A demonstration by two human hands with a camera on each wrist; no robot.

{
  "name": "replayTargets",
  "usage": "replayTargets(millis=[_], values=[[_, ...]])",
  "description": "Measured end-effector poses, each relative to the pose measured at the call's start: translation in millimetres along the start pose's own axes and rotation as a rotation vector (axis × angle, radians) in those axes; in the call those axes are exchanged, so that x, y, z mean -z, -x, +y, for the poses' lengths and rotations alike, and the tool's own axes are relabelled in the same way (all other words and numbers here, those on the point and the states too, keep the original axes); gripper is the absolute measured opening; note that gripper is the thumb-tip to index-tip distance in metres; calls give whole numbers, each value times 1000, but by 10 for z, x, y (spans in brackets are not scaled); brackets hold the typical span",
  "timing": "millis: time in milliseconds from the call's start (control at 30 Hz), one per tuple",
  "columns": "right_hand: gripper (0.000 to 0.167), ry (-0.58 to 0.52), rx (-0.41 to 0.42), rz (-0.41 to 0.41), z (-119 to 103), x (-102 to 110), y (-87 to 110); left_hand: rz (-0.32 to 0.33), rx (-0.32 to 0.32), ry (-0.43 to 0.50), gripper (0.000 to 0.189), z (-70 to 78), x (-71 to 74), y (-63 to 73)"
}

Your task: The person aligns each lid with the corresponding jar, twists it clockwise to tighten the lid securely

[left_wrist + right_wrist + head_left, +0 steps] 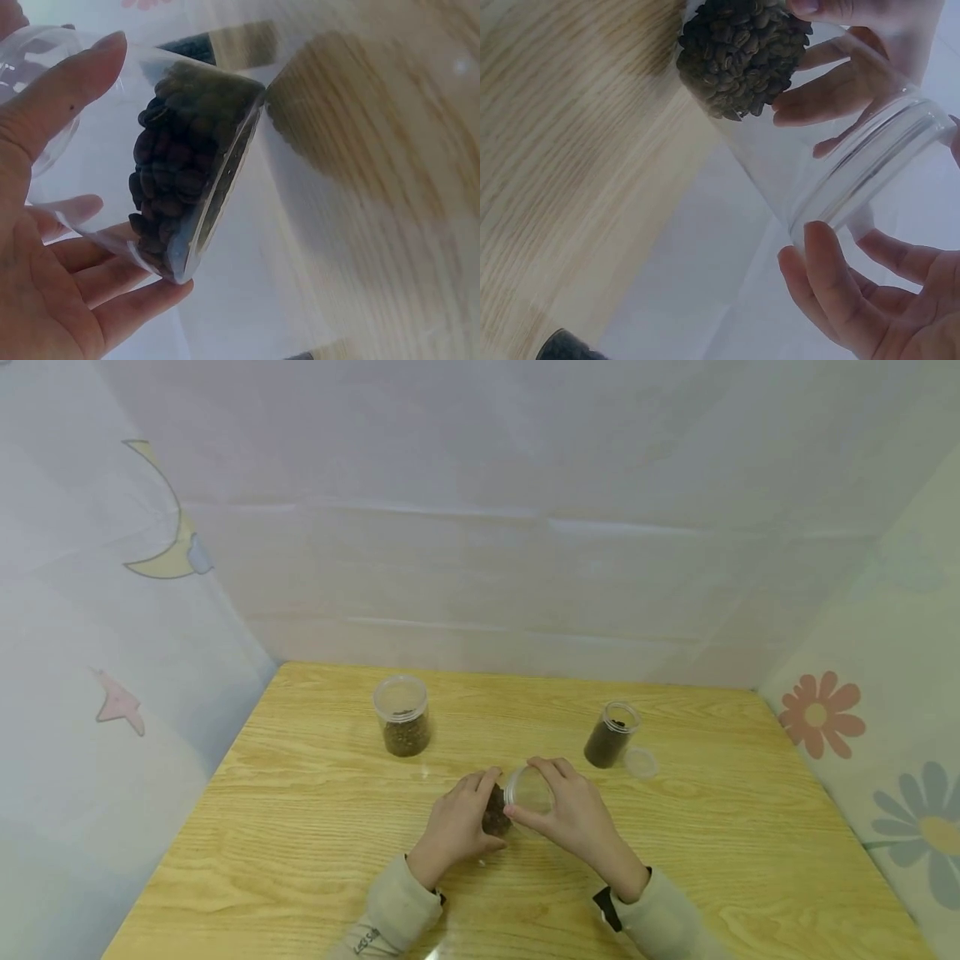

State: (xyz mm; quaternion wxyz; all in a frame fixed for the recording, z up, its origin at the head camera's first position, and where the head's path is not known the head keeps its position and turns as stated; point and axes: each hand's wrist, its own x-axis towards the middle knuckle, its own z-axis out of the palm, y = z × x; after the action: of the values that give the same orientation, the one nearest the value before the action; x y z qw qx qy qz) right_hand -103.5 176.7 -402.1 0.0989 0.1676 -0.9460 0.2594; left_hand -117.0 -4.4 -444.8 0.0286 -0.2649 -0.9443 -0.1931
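Note:
A clear cylindrical jar of dark coffee beans [172, 157] is tilted over the middle of the table, its beans gathered at the bottom end. My left hand [461, 818] holds it round the body, thumb on one side and fingers on the other, as the left wrist view shows. At the clear, ridged top end [870, 165] my right hand [573, 806] grips with thumb and fingers. Part of the beans hides behind the left hand in the head view.
Back left on the wooden table [300, 827] stands a wider clear jar [405, 718] part-filled with brown contents. A narrower jar [609, 739] with dark contents is at the back right, a round clear lid [641, 762] lying beside it. Printed cloth walls [465, 577] enclose the table.

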Motion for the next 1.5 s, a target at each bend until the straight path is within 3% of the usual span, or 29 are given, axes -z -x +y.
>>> replayTargets(millis=[267,500,833,1267,1500], values=[[77,34,9,-17,-4,33,19,2,-2,31,95,-4,-23,-11],[75,-16,-27,-23,5,139,46,4,17,118,95,-13,-42,-23],[59,-67,-51,36,164,227,137,145,-14,252,96,-67,-125,-38],[50,-58,-98,54,344,213,275,237,27,399,95,-114,-152,-74],[49,-51,-103,52,398,205,331,268,46,422,97,-147,-156,-149]])
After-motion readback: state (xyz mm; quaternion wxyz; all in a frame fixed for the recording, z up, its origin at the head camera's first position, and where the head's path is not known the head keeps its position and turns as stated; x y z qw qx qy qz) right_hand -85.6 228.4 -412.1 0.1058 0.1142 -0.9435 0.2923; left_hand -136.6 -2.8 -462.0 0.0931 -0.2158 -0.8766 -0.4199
